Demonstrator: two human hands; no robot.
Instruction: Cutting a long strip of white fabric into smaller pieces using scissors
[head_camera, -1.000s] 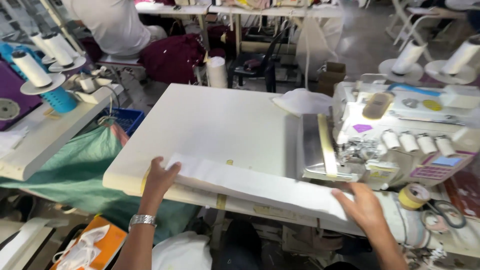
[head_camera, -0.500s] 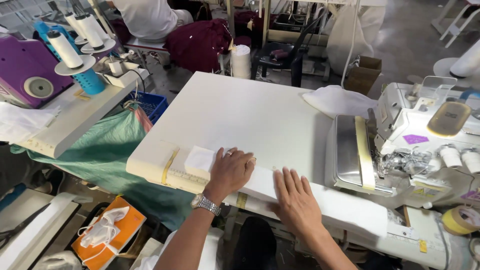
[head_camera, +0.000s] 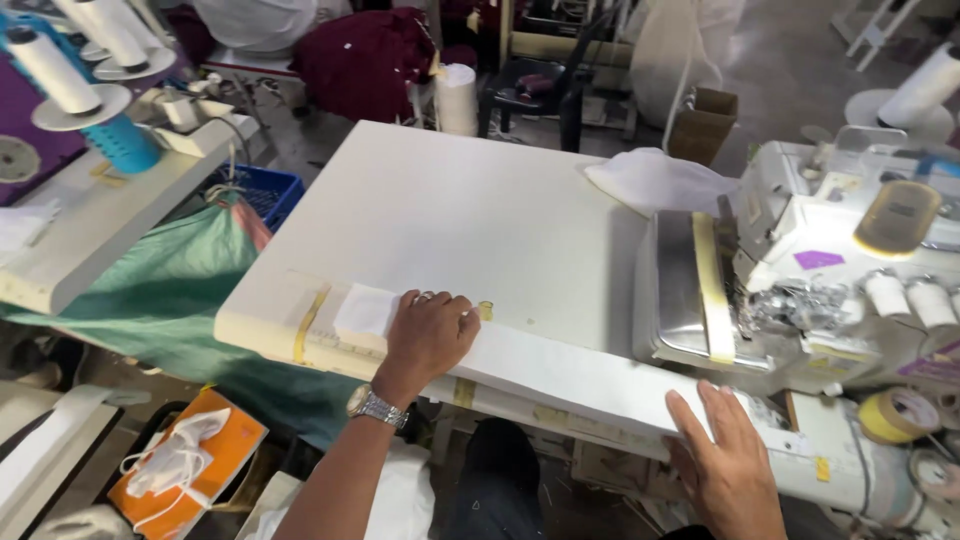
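Both hands (head_camera: 428, 335) (head_camera: 728, 462) press the white fabric strip (head_camera: 560, 365) flat under the fingers (head_camera: 448, 305).

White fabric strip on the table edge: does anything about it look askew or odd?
The long white fabric strip lies flat along the white table edge under both hands; only its left end looks folded over.

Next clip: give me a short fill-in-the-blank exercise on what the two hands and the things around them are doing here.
1. The left hand presses flat on a long strip of ____ fabric.
2. The wrist of that hand wears a metal ____.
3. The right hand rests on the strip's end nearest the sewing ____.
4. Left of the table hangs a ____ bag.

Missing words: white; watch; machine; green
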